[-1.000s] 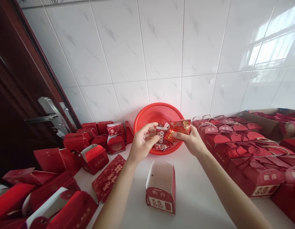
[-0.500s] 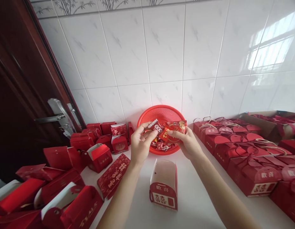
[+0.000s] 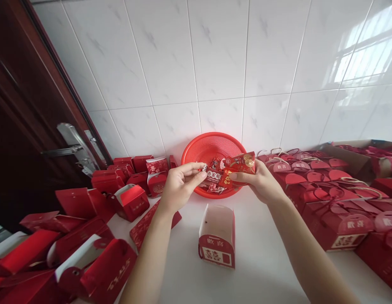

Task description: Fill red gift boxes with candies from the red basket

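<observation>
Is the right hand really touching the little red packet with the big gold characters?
Touching. In the head view, the thumb of the right hand lies on the packet, with no gap between them.

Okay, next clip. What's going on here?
A person is handling wrapped packets over a red basket. Their left hand pinches a small packet by its dotted end, while their right hand holds red packets. An open red box stands nearer on the table, with more red boxes on both sides.

prob a home rm: dk wood door (image 3: pixel 21 101) w/ metal handle (image 3: pixel 74 147), white tiled wall (image 3: pixel 170 55) w/ window reflection (image 3: pixel 363 63).
</observation>
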`<state>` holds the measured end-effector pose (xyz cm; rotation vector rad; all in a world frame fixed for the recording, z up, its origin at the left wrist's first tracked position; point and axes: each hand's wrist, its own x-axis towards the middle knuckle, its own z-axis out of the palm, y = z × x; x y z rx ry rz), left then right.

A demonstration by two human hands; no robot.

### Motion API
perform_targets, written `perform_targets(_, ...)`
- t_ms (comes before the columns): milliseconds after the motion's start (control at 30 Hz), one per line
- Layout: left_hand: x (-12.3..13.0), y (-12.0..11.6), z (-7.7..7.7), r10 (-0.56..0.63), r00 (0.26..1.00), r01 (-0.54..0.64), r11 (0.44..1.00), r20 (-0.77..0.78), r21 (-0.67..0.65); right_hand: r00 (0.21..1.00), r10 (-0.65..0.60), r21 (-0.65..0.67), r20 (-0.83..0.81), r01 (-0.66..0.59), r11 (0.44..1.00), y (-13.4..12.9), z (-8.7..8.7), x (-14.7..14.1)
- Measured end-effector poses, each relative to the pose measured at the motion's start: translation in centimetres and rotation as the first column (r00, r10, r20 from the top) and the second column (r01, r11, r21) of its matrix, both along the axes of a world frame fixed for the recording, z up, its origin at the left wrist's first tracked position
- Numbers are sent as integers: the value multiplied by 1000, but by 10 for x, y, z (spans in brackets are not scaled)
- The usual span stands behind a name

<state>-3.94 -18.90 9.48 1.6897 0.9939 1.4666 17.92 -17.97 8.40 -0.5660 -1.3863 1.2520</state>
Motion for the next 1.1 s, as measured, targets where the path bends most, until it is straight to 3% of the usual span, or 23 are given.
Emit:
perform_targets(333,1,-3,1,-18,996,22,999,-90,41,999,2,26,50,-4,1000,3,0,6)
perform_targets(633,7,-5,0,-200,966,190,979,-166,-75,991,13,102,136,-27,994,2,1,8)
perform_targets(900,7,-4,-4,-41,990,45,999,-133,28,993,-113,55,29,111,992,7,2,18)
perform_targets(1100,6,-4,-3,16,984,-3,997,-177,74,991,-132,53,24,130,990,9,3,23)
